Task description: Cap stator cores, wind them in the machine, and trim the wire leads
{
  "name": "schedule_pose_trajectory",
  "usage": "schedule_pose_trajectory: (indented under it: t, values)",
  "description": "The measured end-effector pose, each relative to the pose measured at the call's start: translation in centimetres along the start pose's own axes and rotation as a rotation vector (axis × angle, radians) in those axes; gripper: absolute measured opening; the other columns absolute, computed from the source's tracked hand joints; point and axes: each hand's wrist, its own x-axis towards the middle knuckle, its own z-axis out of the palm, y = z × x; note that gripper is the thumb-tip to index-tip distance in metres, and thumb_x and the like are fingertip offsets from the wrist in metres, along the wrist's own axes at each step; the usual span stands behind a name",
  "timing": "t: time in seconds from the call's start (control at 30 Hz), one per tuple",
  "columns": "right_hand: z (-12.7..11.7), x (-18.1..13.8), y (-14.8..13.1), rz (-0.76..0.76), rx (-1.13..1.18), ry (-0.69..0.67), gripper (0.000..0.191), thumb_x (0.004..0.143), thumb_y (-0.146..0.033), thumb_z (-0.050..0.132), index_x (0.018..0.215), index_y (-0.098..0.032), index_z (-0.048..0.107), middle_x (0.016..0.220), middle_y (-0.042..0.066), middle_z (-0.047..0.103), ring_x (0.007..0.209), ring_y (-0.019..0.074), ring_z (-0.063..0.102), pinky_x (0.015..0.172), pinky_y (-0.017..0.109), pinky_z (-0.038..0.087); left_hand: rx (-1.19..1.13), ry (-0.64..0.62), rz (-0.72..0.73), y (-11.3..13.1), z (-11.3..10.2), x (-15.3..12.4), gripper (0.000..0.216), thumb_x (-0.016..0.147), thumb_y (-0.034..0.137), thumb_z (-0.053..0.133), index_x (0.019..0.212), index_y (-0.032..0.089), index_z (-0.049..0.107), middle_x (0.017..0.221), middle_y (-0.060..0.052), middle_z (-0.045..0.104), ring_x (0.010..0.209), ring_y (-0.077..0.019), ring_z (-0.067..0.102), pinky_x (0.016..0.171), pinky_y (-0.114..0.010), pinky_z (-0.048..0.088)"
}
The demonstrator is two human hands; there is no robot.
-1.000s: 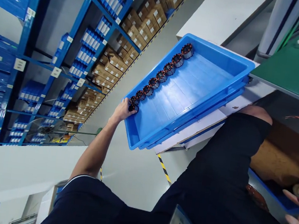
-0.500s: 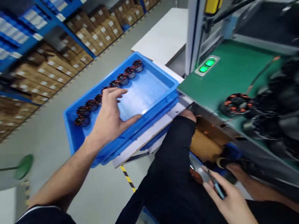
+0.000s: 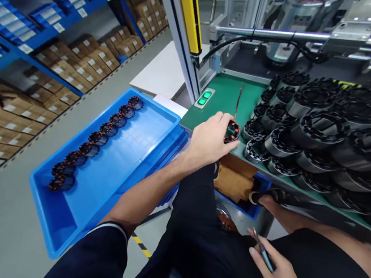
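Note:
My left hand (image 3: 211, 137) reaches over the front edge of the green work surface. Its fingers curl round a motor stator (image 3: 232, 131) with copper windings, which still rests there. A thin copper lead (image 3: 239, 101) sticks up from that stator. Low on the right, my right hand (image 3: 278, 267) holds small snips (image 3: 263, 252) with slim metal blades above my lap. To the left, a row of wound stators (image 3: 98, 138) lines the far side of a blue tray (image 3: 156, 105).
Stacked bare stator cores (image 3: 309, 122) crowd the right of the bench. Two green-lit buttons (image 3: 206, 97) sit near its left corner, by an upright with a yellow bar (image 3: 190, 15). Below is a blue bin (image 3: 255, 206) with brown contents. Shelves of boxes (image 3: 81, 54) stand left.
My left hand has moved right from over the blue tray to the stator on the bench and closed round it. The view has swung right. My right hand keeps the snips.

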Motion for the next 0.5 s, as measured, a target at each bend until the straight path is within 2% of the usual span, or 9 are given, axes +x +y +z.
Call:
schedule_pose_trajectory:
  t: [0.07, 0.13, 0.2, 0.3, 0.4, 0.5]
  values:
    - [0.0, -0.6, 0.4, 0.034, 0.054, 0.06, 0.076, 0.101, -0.084, 0.068, 0.138, -0.022, 0.092, 0.104, 0.01, 0.09, 0.101, 0.0269, 0.09, 0.092, 0.026, 0.071, -0.301, -0.004, 0.036, -0.8, -0.6, -2.0, 0.053, 0.103, 0.043, 0.09, 0.147, 0.025, 0.066, 0.144, -0.009, 0.078, 0.129, -0.0329, 0.077, 0.113, -0.05, 0.065]
    - [-0.4, -0.7, -0.3, 0.029, 0.112, 0.137, 0.071, 0.105, -0.08, 0.066, 0.137, -0.022, 0.092, 0.086, 0.006, 0.085, 0.076, 0.0224, 0.084, 0.074, 0.025, 0.07, -0.708, -0.133, 0.048, -1.1, -0.3, -4.6, 0.061, 0.102, 0.05, 0.092, 0.151, 0.031, 0.063, 0.133, -0.006, 0.079, 0.112, -0.0279, 0.08, 0.096, -0.044, 0.068]
    - [-1.1, -0.4, -2.2, -0.019, 0.161, 0.228, 0.061, 0.109, -0.074, 0.067, 0.132, -0.023, 0.092, 0.077, 0.002, 0.079, 0.061, 0.0193, 0.075, 0.063, 0.025, 0.066, -1.102, -0.343, -0.021, -0.7, 1.2, -7.6, 0.067, 0.098, 0.05, 0.097, 0.152, 0.035, 0.06, 0.123, -0.005, 0.077, 0.098, -0.0229, 0.077, 0.081, -0.036, 0.065]
    - [-2.2, 0.2, -6.2, -0.174, 0.133, 0.364, 0.042, 0.112, -0.06, 0.072, 0.121, -0.025, 0.093, 0.076, 0.001, 0.08, 0.057, 0.0173, 0.072, 0.061, 0.026, 0.064, -1.484, -0.617, -0.2, 0.5, 5.2, -12.2, 0.067, 0.095, 0.045, 0.101, 0.145, 0.035, 0.057, 0.118, -0.004, 0.071, 0.089, -0.0167, 0.07, 0.072, -0.028, 0.058]
    - [-2.6, 0.4, -10.7, -0.39, 0.015, 0.415, 0.024, 0.111, -0.041, 0.08, 0.128, -0.029, 0.092, 0.096, 0.001, 0.09, 0.063, 0.0144, 0.077, 0.07, 0.024, 0.067, -1.597, -0.709, -0.283, 1.7, 8.9, -16.1, 0.063, 0.096, 0.05, 0.1, 0.137, 0.033, 0.055, 0.115, -0.002, 0.066, 0.087, -0.0138, 0.065, 0.074, -0.026, 0.056]
    - [-1.9, 0.4, -14.5, -0.524, -0.054, 0.404, 0.036, 0.108, -0.025, 0.086, 0.144, -0.031, 0.085, 0.115, 0.003, 0.092, 0.079, 0.0157, 0.082, 0.086, 0.028, 0.071, -1.38, -0.623, -0.148, 2.4, 10.1, -18.1, 0.044, 0.106, 0.052, 0.089, 0.13, 0.029, 0.06, 0.126, -0.006, 0.068, 0.109, -0.021, 0.071, 0.098, -0.035, 0.061]
